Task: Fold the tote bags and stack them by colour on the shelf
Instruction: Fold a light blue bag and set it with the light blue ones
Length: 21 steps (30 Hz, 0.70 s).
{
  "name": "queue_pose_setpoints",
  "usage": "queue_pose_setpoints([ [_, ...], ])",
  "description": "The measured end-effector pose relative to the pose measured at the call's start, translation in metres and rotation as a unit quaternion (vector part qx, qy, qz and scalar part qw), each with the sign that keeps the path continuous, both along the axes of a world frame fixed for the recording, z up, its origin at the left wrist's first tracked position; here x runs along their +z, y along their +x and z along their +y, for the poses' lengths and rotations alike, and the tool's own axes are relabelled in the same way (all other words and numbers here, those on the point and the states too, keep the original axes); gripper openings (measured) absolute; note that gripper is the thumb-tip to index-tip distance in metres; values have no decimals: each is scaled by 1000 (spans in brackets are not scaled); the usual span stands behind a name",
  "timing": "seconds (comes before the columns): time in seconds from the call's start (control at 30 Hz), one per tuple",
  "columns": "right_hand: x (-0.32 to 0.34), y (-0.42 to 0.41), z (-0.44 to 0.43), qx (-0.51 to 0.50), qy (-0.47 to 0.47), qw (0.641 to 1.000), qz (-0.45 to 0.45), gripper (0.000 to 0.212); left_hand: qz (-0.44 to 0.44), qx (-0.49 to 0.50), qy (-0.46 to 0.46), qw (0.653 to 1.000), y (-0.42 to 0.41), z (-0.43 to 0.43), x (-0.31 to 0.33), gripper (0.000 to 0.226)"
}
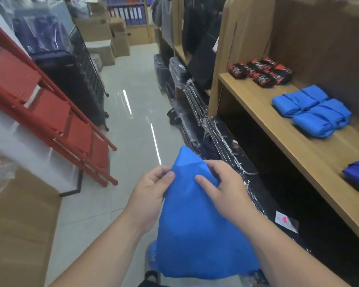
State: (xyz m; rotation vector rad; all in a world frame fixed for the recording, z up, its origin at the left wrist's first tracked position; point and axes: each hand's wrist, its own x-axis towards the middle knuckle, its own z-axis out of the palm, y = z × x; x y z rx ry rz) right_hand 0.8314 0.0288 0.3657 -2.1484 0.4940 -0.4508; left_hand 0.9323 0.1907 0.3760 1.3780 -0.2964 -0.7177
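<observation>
Blue tote bag (pixel 195 224) hangs in the aisle just left of the wooden shelf (pixel 257 102), where folded blue bags (pixel 311 110) lie clustered. Left hand (pixel 153 191) pinches its upper left edge; right hand (pixel 224 189) grips the upper right, thumb across the front.

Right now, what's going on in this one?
A person stands in a storeroom aisle holding a blue tote bag in both hands. The left hand pinches its upper edge and the right hand grips the fabric beside it, apparently mid-fold. On the wooden shelf to the right, folded blue bags already lie grouped, with red-and-black bundles behind them.
</observation>
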Motion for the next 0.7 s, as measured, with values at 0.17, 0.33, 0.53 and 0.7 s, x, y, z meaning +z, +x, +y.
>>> queue_pose_setpoints([
  [0.17,6,56,-11,-71,61,995,-17,12,22,-54,-19,998,75,-24,0,34],
  [0.33,16,102,-16,-144,61,988,2,19,-48,-70,18,996,150,-44,2,31],
  [0.53,18,133,-11,-217,27,976,19,17,-81,-86,-6,993,204,-71,4,31],
  [0.7,31,139,-23,-264,34,964,-2,15,128,-263,-85,953,211,-90,5,27],
])
